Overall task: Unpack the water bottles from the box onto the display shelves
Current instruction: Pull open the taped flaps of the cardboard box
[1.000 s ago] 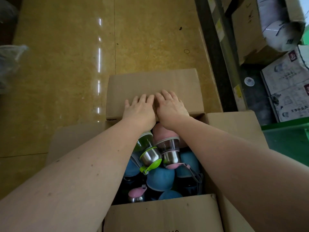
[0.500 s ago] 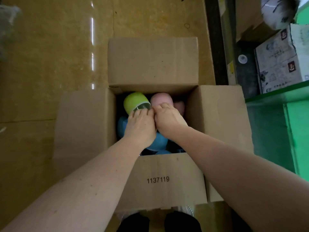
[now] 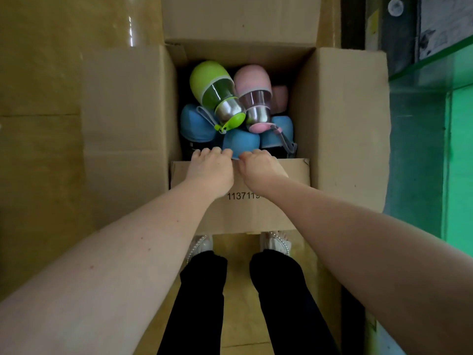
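Tan floor (image 3: 51, 73) carries brown cardboard box (image 3: 345, 124). Left hand (image 3: 210, 170) and right hand (image 3: 258, 167) curl over near flap (image 3: 294, 175); fold it fully down, sparing blue bottle (image 3: 240, 142).

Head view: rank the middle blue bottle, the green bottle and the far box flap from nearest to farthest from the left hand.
Measured from the left hand, whose fingers curl over the near box flap:
1. Middle blue bottle, just beyond the fingertips, slightly right.
2. Green bottle, lying on the pile toward the box's far end.
3. Far box flap, folded outward past all the bottles.
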